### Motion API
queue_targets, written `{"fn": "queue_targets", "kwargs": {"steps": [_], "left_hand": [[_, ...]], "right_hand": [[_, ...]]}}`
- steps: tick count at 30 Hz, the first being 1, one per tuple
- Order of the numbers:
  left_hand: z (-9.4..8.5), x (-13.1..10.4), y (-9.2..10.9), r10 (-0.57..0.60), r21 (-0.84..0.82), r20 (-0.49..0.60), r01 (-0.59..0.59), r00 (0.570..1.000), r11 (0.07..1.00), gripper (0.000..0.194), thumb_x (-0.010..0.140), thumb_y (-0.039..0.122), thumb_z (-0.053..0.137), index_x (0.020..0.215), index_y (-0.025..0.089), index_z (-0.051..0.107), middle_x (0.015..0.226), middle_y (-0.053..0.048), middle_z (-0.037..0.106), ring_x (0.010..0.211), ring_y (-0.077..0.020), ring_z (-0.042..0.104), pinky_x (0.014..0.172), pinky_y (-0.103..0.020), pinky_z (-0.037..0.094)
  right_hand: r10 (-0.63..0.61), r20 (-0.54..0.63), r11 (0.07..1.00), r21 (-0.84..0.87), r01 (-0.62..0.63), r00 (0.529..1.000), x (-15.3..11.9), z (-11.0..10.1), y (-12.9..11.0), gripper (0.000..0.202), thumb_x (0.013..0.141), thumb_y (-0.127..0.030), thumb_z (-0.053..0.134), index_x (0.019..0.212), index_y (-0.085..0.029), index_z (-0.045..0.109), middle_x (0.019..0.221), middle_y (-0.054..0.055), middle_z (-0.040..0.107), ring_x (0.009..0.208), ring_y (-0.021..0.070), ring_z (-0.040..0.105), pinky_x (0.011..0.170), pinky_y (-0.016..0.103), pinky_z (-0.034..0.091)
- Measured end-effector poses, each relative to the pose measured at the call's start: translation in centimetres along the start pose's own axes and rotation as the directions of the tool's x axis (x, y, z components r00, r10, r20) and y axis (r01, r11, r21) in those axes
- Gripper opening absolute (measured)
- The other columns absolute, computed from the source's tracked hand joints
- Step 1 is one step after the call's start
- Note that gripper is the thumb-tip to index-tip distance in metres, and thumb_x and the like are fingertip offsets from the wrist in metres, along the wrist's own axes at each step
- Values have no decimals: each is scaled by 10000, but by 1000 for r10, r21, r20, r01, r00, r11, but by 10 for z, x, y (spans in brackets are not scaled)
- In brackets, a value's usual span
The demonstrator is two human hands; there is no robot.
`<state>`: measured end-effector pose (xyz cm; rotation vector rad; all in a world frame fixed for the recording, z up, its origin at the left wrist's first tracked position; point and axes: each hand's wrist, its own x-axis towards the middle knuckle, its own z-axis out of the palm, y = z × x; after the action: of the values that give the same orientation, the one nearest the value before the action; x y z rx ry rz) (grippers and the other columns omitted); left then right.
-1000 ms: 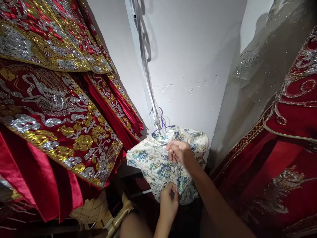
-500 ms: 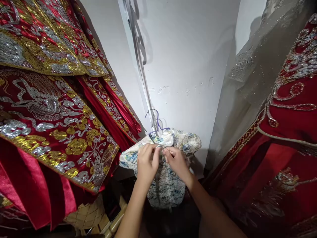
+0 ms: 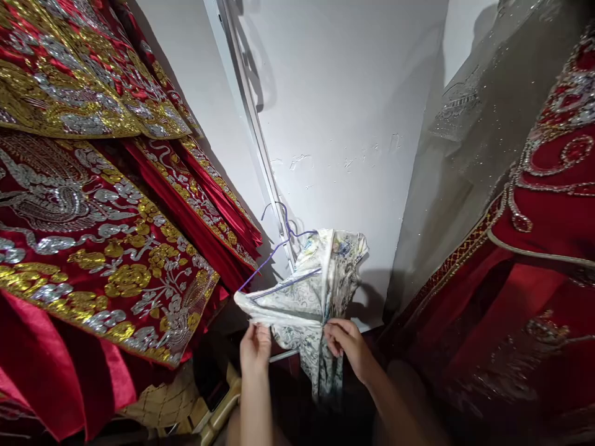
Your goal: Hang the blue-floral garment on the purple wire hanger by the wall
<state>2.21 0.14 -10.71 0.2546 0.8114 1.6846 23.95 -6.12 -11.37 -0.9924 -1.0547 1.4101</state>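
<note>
- The small floral-print garment (image 3: 309, 291) hangs on a purple wire hanger (image 3: 279, 248), whose hook sits against the white rail (image 3: 253, 124) running up the wall corner; that hook carries the weight, so both hands are free to work the cloth.
- The left hand (image 3: 255, 347) pinches the garment's lower left edge, fingers closed on the fabric and drawing it outward, so the hanger's left arm shows bare.
- The right hand (image 3: 346, 342) grips the cloth at its gathered middle, fingers clamped together on it; the fabric bunches into a narrow fold below.
- Count: one floral garment, one hanger, two hands, both on the cloth.
- Red embroidered robes (image 3: 106, 235) with gold and silver thread hang at the left, at least three layers overlapping; one more red embroidered robe (image 3: 548, 204) hangs at the right, beside a grey sparkly fabric (image 3: 478, 124).
</note>
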Motion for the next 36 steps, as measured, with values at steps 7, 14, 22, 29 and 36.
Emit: {"fn": "queue_targets", "kwargs": {"steps": [7,14,22,29,36], "left_hand": [[12,-29,-59,-1,192,-53,12,999,981,171,806,152,689,975,134,711,802,-51,723,762,-156,696,717,-228,540],[48,-79,-55,-223,466,487,-35,845,884,293,790,429,750,804,148,668,814,-40,641,780,-161,601,800,-276,471],[70,-117,-49,-51,573,709,-532,703,623,200,894,367,634,902,177,696,955,-80,624,955,-225,584,901,-313,444],[9,-101,-14,-341,750,606,-373,719,546,396,813,400,723,1163,221,686,1116,-115,693,1111,-297,615,1028,-402,437],[-30,-94,30,-247,878,476,-441,844,184,262,755,401,734,930,213,788,955,-84,769,920,-328,668,865,-364,510]], "right_hand": [[91,72,993,-76,-85,993,-30,-78,3,355,760,-409,558,477,-228,443,358,-78,334,358,83,286,450,253,241],[167,33,911,-388,-142,985,-36,-95,17,245,725,-383,657,595,-181,608,555,14,603,548,158,534,536,272,401],[-43,196,970,-226,88,980,-21,-29,-17,259,789,-281,683,1043,-229,690,975,46,705,960,281,633,874,374,500],[-207,388,875,-337,347,898,12,-15,-65,143,756,-128,581,843,-180,681,813,16,674,784,191,611,740,282,470],[-437,104,781,-448,435,893,83,-1,-79,407,803,-207,552,1208,-229,595,694,-29,623,624,157,545,612,250,423]]}}
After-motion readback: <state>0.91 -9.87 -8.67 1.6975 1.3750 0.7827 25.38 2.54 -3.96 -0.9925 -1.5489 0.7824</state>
